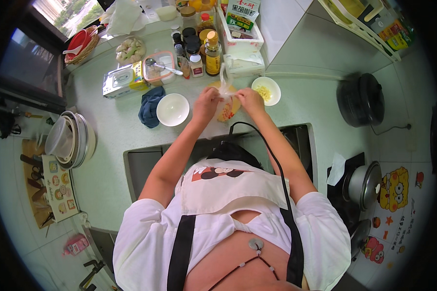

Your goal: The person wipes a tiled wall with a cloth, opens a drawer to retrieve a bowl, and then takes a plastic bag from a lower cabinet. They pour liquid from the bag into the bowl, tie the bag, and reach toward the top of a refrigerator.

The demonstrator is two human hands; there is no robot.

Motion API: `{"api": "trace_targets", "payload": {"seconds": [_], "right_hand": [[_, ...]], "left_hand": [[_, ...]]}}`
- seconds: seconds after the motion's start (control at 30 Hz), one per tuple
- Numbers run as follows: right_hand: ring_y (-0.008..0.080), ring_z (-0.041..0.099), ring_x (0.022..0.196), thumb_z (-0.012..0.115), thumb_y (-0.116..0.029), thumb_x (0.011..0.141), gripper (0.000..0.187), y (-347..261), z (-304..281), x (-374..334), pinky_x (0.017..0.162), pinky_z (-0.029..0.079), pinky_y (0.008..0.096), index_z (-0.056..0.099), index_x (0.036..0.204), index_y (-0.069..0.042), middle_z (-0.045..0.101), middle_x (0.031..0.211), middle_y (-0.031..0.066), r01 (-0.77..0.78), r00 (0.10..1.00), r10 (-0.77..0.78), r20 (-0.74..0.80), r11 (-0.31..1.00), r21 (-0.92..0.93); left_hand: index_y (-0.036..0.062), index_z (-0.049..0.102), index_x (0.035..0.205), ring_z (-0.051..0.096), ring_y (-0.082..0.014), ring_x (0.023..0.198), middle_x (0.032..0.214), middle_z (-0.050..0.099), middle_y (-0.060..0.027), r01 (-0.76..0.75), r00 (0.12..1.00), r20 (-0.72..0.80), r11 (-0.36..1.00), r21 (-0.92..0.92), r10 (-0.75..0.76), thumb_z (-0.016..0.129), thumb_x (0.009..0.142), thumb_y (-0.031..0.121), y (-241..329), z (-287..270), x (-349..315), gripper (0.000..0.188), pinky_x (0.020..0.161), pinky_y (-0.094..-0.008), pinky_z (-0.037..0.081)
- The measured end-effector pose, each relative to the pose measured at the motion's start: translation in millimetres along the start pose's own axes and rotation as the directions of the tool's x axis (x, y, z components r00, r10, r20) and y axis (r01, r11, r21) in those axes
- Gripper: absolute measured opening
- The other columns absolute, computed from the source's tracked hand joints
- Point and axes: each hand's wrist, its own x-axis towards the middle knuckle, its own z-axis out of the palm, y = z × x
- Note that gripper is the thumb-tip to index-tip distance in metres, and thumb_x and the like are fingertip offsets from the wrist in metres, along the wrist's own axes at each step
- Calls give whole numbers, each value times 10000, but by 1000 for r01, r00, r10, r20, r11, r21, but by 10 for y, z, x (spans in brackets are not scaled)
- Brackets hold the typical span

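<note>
**While the left hand (208,103) and the right hand (251,100) pinch a clear plastic bag (226,105), white bowls flank the fingers**

As I follow the counter (111,123) from its left end, a stack of basins (60,140) stands well out to the left of the fingers. Farther back on that side I see a red bowl (80,41) in a wicker basket, then a clump of garlic bulbs (130,50) and a pale box (120,81) with a yellow end. Closer to the left fingers, a crumpled blue cloth (151,107) sits against the left white bowl (173,109), the nearer of the two to them. Behind that bowl, a metal spoon (163,67) lies across an orange-rimmed container (155,76).

Beyond the left fingertips, bottles crowd together, an amber one (212,57) with an orange cap among them. I read the left fingers as narrow, closed on the bag's gathered film. The bag itself is between the two hands: its neck stands up past the fingertips, and its yellowish-orange belly, flecked with red, bulges below them. I cannot tell whether its base touches the counter. The right fingers are likewise drawn together on the film.

Just right of the right fingers is the right white bowl (275,91), holding pale yellow chopped bits (263,92). Well off to their right I see a black pot (361,99) and, nearer the body, a lidded grey pot (366,185).
</note>
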Motion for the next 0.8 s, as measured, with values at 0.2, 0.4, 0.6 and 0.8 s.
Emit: {"api": "trace_targets", "payload": {"seconds": [0.2, 0.4, 0.6, 0.8], "right_hand": [[303, 578, 746, 600, -206, 728, 133, 375, -259, -25, 661, 459, 383, 655, 778, -96, 605, 811, 123, -206, 958, 212, -191, 977, 48], [297, 579, 842, 582, -141, 706, 215, 563, -185, -71, 728, 451, 360, 627, 903, -68, 604, 900, 148, -242, 946, 268, -183, 958, 156], [270, 576, 893, 505, -23, 688, 369, 434, 75, -180, 773, 456, 331, 543, 1054, -55, 592, 952, 155, -64, 992, 45, 116, 983, 171], [332, 523, 984, 474, -75, 713, 414, 494, 80, -40, 846, 420, 372, 517, 1125, -76, 554, 1052, 190, -213, 972, 193, 137, 966, 147]], "left_hand": [[10, 537, 762, 514, -191, 598, 887, 545, -75, -21, 979, -197, 988, 154, 52, 644, 690, 34, -7, -298, 71, 131, 563, -287, 421], [51, 540, 902, 557, -273, 720, 990, 522, -92, 19, 1000, -30, 937, 349, -9, 617, 687, 36, -25, -437, 23, 228, 610, -335, 445], [70, 421, 1078, 567, -341, 811, 1049, 496, -117, -80, 967, 245, 834, 545, -68, 517, 697, -13, 446, -321, -98, 402, 636, -405, 475], [65, 440, 1093, 568, -336, 812, 1031, 510, -126, -184, 879, 458, 790, 585, -134, 471, 727, 15, 314, -176, -42, 371, 649, -415, 471]]}}
